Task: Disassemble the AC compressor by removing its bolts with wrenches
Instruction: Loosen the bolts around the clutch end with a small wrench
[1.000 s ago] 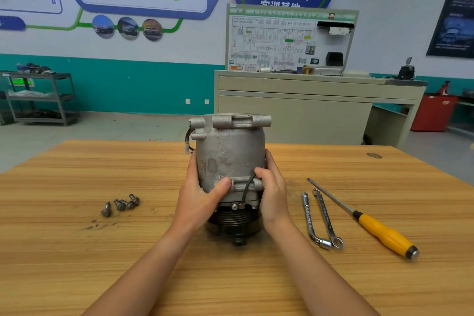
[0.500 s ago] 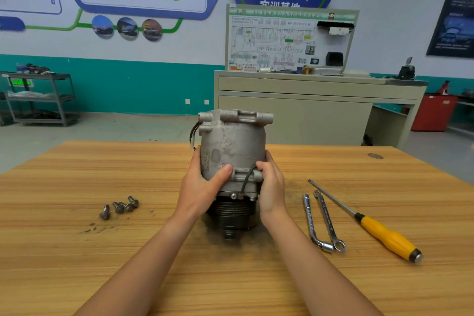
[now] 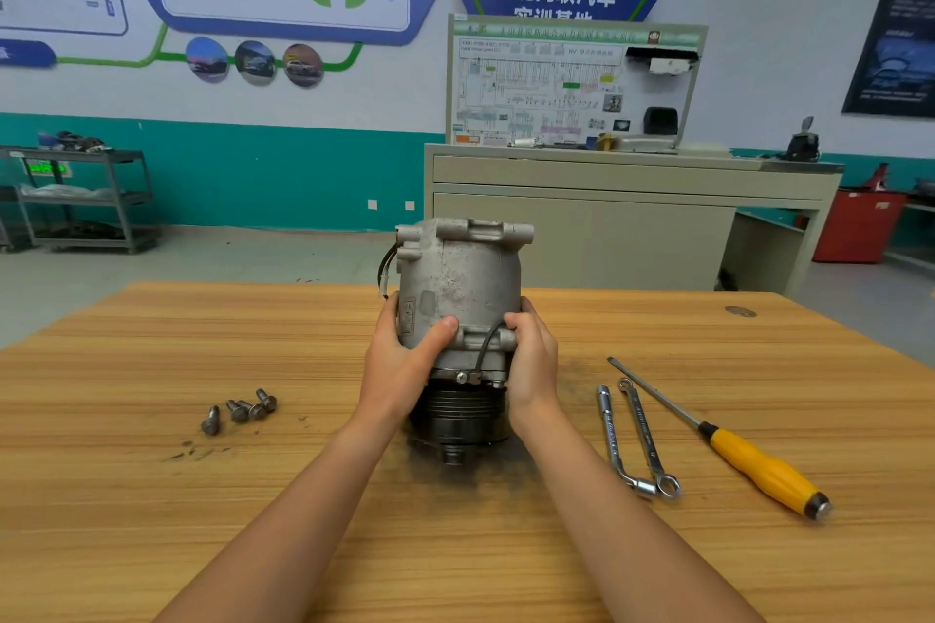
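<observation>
Compressor [image 3: 460, 288] upright mid-desk [image 3: 152, 496], pulley end down; left hand [image 3: 399, 369], right hand [image 3: 531, 359] wrapped round it, fingers [image 3: 516, 321] clamped tight. Loose bolts [image 3: 240, 410] lie left. Repositioning step, I reckon; next move needs wrenches [image 3: 637, 440] from right, onto remaining bolts.

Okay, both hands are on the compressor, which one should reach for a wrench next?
Probably the right hand. The two wrenches lie on the table on its side of the compressor, nothing between. The left hand would have to cross over, and can steady it instead.
</observation>
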Demonstrator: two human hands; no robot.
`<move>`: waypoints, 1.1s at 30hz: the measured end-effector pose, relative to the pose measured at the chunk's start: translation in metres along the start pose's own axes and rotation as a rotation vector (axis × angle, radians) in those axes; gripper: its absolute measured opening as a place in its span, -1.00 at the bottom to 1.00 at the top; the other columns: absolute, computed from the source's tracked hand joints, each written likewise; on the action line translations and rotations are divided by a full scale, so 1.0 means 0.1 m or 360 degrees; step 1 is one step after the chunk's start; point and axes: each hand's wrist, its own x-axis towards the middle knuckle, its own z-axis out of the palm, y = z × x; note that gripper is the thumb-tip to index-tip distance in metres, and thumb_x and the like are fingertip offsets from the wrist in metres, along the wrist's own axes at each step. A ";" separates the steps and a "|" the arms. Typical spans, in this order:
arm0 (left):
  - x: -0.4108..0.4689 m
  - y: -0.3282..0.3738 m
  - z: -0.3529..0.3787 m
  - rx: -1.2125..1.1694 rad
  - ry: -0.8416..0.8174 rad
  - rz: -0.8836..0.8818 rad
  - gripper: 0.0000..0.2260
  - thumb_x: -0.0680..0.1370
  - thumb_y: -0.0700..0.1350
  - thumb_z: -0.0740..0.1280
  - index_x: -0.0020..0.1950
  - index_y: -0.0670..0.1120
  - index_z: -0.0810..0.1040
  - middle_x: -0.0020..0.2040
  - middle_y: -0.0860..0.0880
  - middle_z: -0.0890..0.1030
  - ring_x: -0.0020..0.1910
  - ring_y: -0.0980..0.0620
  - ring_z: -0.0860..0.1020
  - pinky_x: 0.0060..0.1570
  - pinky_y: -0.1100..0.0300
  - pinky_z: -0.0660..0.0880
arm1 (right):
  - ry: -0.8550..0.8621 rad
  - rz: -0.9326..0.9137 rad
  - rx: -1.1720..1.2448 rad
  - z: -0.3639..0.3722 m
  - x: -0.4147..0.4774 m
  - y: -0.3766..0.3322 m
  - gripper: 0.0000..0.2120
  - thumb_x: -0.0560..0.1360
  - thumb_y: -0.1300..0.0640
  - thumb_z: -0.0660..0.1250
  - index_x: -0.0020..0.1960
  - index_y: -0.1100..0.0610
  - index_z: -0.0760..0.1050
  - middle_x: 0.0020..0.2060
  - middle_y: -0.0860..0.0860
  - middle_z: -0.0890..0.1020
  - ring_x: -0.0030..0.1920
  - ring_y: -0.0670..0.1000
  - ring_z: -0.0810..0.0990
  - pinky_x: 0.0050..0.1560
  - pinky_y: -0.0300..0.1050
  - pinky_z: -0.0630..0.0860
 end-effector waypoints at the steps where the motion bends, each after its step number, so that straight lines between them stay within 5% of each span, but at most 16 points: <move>1: 0.01 0.00 0.01 -0.0021 0.0005 -0.0010 -0.65 0.30 0.16 0.39 0.03 0.24 0.39 0.02 0.14 0.56 -0.01 0.08 0.60 -0.04 0.08 0.58 | 0.0019 -0.0005 -0.0008 0.01 0.00 0.00 -0.80 0.48 0.23 0.14 -0.05 0.06 0.52 -0.03 0.15 0.60 -0.02 0.13 0.56 -0.04 0.03 0.48; 7: 0.07 0.01 0.03 -0.0110 0.0013 -0.0067 -0.75 0.46 -0.03 0.40 0.04 0.18 0.40 0.05 0.03 0.58 0.00 0.00 0.61 -0.05 0.09 0.58 | 0.0136 0.0000 -0.0022 0.05 0.06 0.00 -0.78 0.46 0.22 0.16 -0.33 0.04 0.42 -0.30 0.04 0.53 -0.19 0.06 0.49 -0.18 -0.06 0.41; 14: 0.04 0.00 0.00 -0.0156 -0.0039 -0.0046 -0.71 0.39 0.06 0.40 0.06 0.15 0.43 0.05 0.00 0.60 -0.02 0.01 0.62 -0.05 0.07 0.59 | 0.0293 -0.0119 -0.0025 0.11 0.03 0.06 -0.89 0.44 0.23 0.18 -0.16 0.11 0.47 -0.18 0.08 0.55 -0.13 0.07 0.49 -0.12 -0.03 0.41; 23: 0.14 -0.02 0.03 -0.0168 0.0003 -0.0114 -0.84 0.49 -0.03 0.38 0.02 0.13 0.46 0.02 -0.03 0.62 -0.04 -0.02 0.63 -0.04 0.03 0.59 | 0.0379 -0.0051 -0.0067 0.13 0.13 0.07 -0.74 0.43 0.17 0.21 -0.43 -0.01 0.41 -0.41 -0.05 0.51 -0.25 0.02 0.47 -0.19 -0.05 0.41; 33: 0.18 -0.05 0.03 -0.0150 -0.0013 -0.0123 -0.81 0.49 0.00 0.37 0.05 0.14 0.43 0.02 -0.02 0.61 -0.05 0.02 0.63 -0.12 0.15 0.58 | 0.0436 -0.0086 -0.0167 0.14 0.16 0.09 -0.70 0.43 0.15 0.20 -0.47 0.00 0.38 -0.48 -0.08 0.47 -0.30 -0.01 0.44 -0.21 -0.07 0.38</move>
